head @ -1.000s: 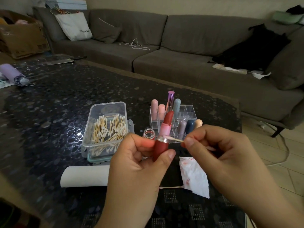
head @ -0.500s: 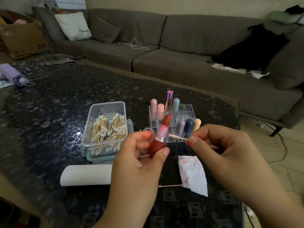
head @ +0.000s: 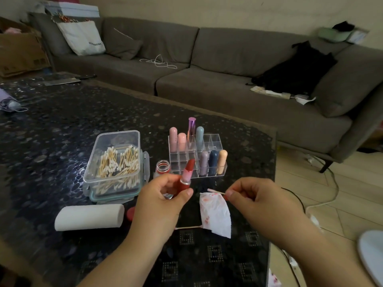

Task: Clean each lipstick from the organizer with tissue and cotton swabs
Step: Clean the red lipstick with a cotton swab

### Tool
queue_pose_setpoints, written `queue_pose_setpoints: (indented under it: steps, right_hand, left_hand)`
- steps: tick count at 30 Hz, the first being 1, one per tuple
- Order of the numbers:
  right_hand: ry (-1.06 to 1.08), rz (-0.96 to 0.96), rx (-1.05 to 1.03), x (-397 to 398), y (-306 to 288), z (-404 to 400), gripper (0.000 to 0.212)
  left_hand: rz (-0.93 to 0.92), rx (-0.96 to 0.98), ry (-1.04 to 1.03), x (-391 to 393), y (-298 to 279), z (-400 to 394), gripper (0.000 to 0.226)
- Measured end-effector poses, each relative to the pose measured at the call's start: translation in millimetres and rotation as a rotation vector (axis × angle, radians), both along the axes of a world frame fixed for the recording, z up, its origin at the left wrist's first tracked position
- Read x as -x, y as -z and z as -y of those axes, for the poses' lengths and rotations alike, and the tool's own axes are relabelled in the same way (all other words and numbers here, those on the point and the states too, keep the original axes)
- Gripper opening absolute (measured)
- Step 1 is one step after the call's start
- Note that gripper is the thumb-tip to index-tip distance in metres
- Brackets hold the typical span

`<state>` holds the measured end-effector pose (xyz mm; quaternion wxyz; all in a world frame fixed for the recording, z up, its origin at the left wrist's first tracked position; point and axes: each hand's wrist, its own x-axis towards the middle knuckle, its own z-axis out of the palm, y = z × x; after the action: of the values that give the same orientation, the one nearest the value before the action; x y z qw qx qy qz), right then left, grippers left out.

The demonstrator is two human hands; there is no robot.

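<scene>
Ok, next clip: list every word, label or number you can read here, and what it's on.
White tote bag on the sofa: dark print, looks like "STARBUCKS", too blurred to be sure.
Cardboard box at far left: dark markings, unreadable.
Lipsticks in the organizer: no legible text.

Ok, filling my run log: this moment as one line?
left hand: holds open lipstick | right hand: pinches cotton swab, apart from lipstick | tissue: on table

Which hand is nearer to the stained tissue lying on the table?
Right. The right hand, pinching a cotton swab, sits just beside the upper right edge of the stained tissue. The left hand, holding the open lipstick, is farther to the tissue's left.
</scene>
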<state>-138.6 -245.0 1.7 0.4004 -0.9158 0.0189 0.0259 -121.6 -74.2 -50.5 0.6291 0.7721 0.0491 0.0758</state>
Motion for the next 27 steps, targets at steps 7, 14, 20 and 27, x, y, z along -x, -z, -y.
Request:
queue_pose_setpoints:
  steps: [7,14,20,27]
  right_hand:
    - [0.018,-0.006,-0.007,7.7,0.3,18.1,0.018]
    - [0.004,0.023,-0.017,10.8,-1.7,27.3,0.019]
    - [-0.027,0.065,0.011,11.8,-3.0,26.2,0.02]
    - [-0.056,0.07,0.024,13.0,-2.3,24.8,0.02]
  left_hand:
    - [0.03,-0.222,0.034,-10.5,9.2,16.4,0.03]
    - [-0.032,-0.376,0.043,-18.3,22.5,23.3,0.028]
    - [-0.048,-0.484,0.051,-19.8,26.6,22.9,0.019]
    - [-0.039,-0.576,0.071,-18.6,32.8,23.3,0.011]
